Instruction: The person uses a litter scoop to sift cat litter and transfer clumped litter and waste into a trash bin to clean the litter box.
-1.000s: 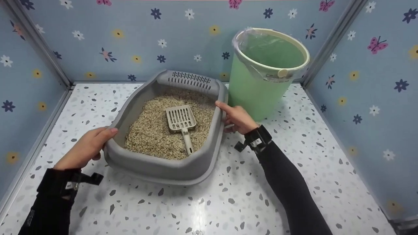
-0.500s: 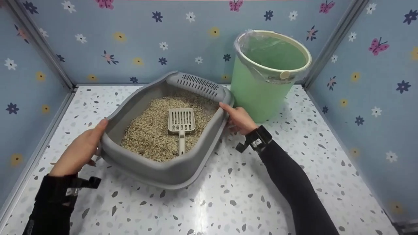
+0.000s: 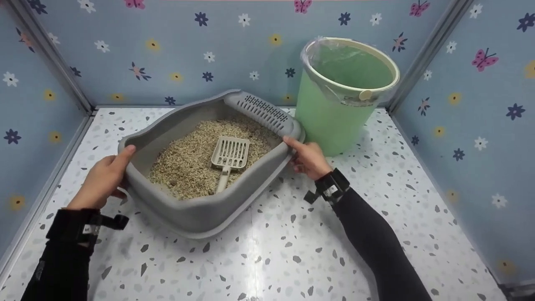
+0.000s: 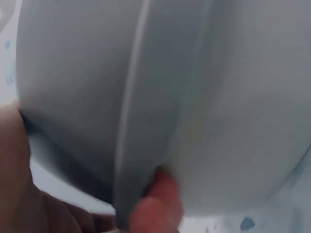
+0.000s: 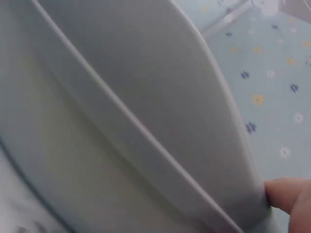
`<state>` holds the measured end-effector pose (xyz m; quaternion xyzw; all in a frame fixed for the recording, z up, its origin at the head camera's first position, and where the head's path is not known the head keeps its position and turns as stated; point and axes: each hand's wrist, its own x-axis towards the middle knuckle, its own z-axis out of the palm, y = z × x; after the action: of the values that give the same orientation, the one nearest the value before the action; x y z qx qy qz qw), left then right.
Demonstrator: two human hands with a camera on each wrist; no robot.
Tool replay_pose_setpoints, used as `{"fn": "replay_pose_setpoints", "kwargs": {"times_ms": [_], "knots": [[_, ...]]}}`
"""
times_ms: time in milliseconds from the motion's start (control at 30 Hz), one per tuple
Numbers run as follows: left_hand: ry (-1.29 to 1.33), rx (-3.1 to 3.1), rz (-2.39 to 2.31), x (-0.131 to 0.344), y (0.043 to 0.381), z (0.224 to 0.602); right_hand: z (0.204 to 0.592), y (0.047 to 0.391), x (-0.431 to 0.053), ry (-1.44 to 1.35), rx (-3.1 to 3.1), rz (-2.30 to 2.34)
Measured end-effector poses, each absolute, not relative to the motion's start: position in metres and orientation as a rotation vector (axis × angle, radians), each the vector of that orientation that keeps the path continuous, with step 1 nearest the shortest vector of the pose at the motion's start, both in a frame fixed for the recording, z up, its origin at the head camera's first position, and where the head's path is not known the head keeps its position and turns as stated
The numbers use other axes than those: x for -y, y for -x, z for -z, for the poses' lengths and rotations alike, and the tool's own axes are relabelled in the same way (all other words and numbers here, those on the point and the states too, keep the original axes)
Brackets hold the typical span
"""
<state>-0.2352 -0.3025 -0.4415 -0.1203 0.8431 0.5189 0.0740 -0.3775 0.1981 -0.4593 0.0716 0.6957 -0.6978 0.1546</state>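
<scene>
Both hands hold a grey litter box (image 3: 200,215) by its sides. My left hand (image 3: 100,177) grips the near-left rim, thumb on top; in the left wrist view its fingertips (image 4: 158,208) curl against the box's lower edge. The right hand (image 3: 310,159) grips the right rim near the perforated back corner, with its thumb (image 5: 286,194) at the rim in the right wrist view. Both wrist views show the box's underside, so at least part is raised. Inside, a beige slotted litter scoop (image 3: 231,152) lies on tan pellet litter (image 3: 184,152), handle toward the near wall.
A green trash bin (image 3: 330,121) with a clear liner stands right behind the box, very near its back corner. Speckled white tabletop (image 3: 292,251) surrounds the box. Flower-patterned panels (image 3: 246,54) enclose the back and both sides.
The litter box has turned clockwise, its perforated back end swinging right toward the trash bin and its front end left. Both hands have kept hold, and the scoop has turned with it.
</scene>
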Motion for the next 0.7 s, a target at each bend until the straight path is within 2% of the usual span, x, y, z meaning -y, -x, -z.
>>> {"fn": "replay_pose_setpoints", "kwargs": {"times_ms": [167,267,600,700], "knots": [[0.373,-2.488,-1.588,0.318,0.263,0.443,0.468,0.351,-0.207,-0.195,-2.041,1.983],[0.386,-2.472,-1.603,0.314,0.262,0.441,0.47,0.351,-0.214,-0.195,-2.058,1.983],[0.284,-2.332,-1.692,0.258,0.19,0.443,0.468,0.383,-0.229,-0.251,-2.031,2.087],[0.287,-2.335,-1.75,0.248,0.18,0.444,0.469,0.385,-0.228,-0.219,-1.997,2.095]]}}
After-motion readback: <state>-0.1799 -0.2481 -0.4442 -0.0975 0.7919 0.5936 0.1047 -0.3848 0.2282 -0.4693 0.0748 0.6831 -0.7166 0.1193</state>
